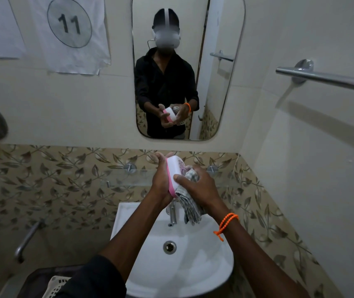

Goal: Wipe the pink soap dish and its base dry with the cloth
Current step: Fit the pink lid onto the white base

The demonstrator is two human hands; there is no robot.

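Soap dish (pixel 174 171) stands on edge above the sink (pixel 204 274), gripped from its left by the left hand (pixel 161 179), while the right hand (pixel 197 186) presses the bunched cloth (pixel 190 203) against its right face.

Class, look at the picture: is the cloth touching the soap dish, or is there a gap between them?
Touching. The head view shows the right hand pressing the bunched checked cloth against the white face of the soap dish, with no gap visible.
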